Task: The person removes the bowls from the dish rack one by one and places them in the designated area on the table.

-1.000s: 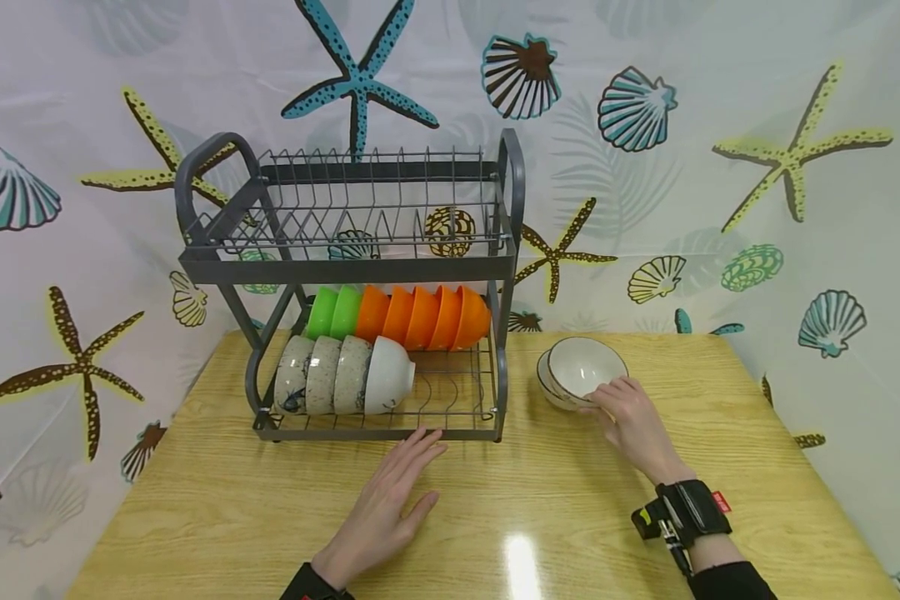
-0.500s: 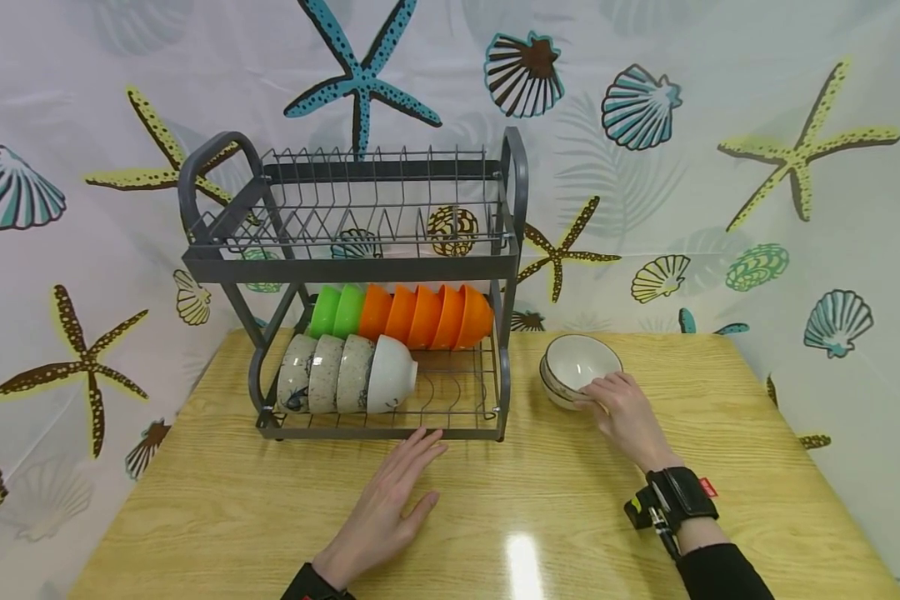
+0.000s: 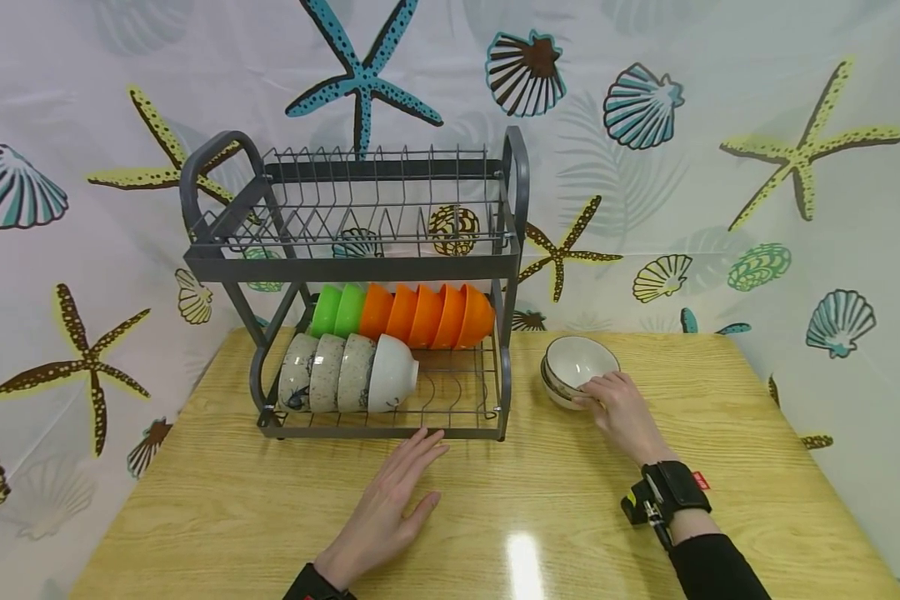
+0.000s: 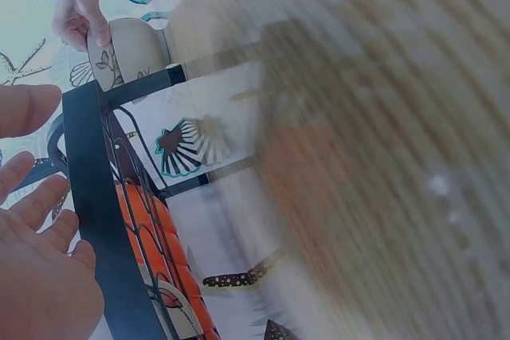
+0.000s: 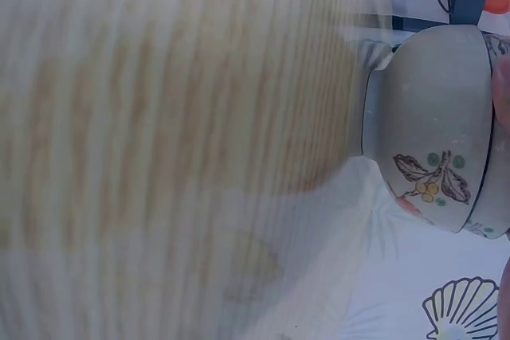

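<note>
At the right of the table, my right hand pinches the near rim of a white bowl with a thin dark edge. That bowl sits nested in a second bowl, whose outside carries a leaf-and-berry pattern in the right wrist view, where this lower bowl stands upright on the table. My left hand rests palm down before the dish rack, fingers extended with fingertips right at its front bar. It holds nothing.
On the rack's lower tier, green bowls and several orange bowls stand on edge behind speckled bowls and a white bowl. The upper wire tier overhangs them. A patterned cloth hangs behind the wooden table.
My right hand has moved slightly left with the upper bowl, which now lies more evenly over the lower one. My left hand has stayed in place.
</note>
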Demonstrator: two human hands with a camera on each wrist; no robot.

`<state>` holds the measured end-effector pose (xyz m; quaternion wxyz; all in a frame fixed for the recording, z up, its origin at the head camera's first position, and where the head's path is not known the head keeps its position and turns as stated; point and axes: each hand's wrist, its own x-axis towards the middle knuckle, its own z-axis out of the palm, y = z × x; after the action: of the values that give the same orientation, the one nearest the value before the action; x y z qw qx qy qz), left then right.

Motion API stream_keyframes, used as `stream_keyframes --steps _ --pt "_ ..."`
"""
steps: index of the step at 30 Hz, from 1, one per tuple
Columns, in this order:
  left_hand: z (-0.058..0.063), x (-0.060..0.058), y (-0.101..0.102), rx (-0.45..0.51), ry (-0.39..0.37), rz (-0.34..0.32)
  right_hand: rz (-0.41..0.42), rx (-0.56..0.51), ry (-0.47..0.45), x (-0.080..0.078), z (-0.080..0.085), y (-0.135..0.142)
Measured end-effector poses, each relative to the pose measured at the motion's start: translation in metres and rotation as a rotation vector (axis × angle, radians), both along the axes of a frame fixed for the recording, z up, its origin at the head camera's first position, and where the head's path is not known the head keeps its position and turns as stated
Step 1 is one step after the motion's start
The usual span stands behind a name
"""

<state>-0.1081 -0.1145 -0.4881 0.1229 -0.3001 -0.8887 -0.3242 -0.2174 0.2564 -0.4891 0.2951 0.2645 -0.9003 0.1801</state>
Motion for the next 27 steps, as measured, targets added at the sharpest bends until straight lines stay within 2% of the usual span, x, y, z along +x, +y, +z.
stream_keyframes --steps 9,14,20,27 --pt "-0.002 0.000 0.001 -0.004 0.020 -0.008 0.005 -0.012 -0.031 -0.001 -0.002 0.001" --pt "-0.001 -0.001 0.002 -0.002 0.034 -0.008 -0.029 -0.026 -0.075 0.002 -0.001 -0.002" --pt "0.002 -0.003 0.003 0.031 0.076 0.026 -0.083 -0.063 -0.093 0.016 -0.001 -0.007" --pt "0.009 -0.011 0.002 0.138 0.108 0.101 -0.108 -0.095 -0.152 0.037 0.000 -0.011"
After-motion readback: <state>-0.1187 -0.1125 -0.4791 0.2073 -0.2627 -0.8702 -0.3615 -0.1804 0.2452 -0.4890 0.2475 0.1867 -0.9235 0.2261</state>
